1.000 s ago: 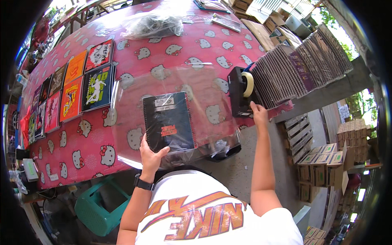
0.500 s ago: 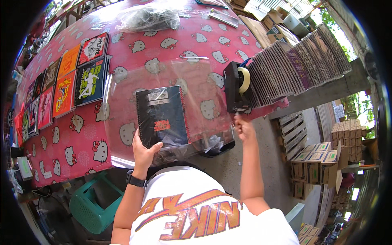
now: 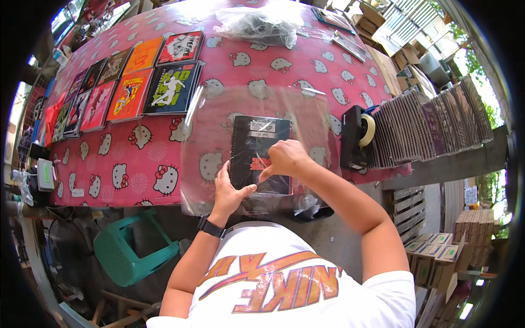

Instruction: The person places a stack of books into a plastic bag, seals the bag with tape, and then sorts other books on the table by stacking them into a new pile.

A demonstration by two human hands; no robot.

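A black spiral-bound notebook (image 3: 247, 150) in clear plastic wrap lies on a transparent sheet (image 3: 208, 104) at the table's near edge. My left hand (image 3: 232, 191) rests along its lower left edge, fingers and thumb spread, a dark watch on the wrist. Over the notebook's middle right my right hand (image 3: 288, 158) is closed, its fingers curled and its thumb pointing down at the cover. Whatever those fingers may pinch is too small to make out. To the right stands a black tape dispenser (image 3: 351, 139) with a cream tape roll (image 3: 368, 131).
Several notebooks with colourful covers (image 3: 130, 94) lie in rows at the left of the pink patterned table (image 3: 150, 191). Crumpled clear plastic (image 3: 257, 27) sits at the back. Long stacks of spiral notebooks (image 3: 404, 126) stand right of the dispenser. A green stool (image 3: 128, 257) is below left.
My right hand has gone from the tape dispenser leftward onto the wrapped notebook. My left hand stays at the notebook's left edge. The whole view has shifted, so the table appears further right.
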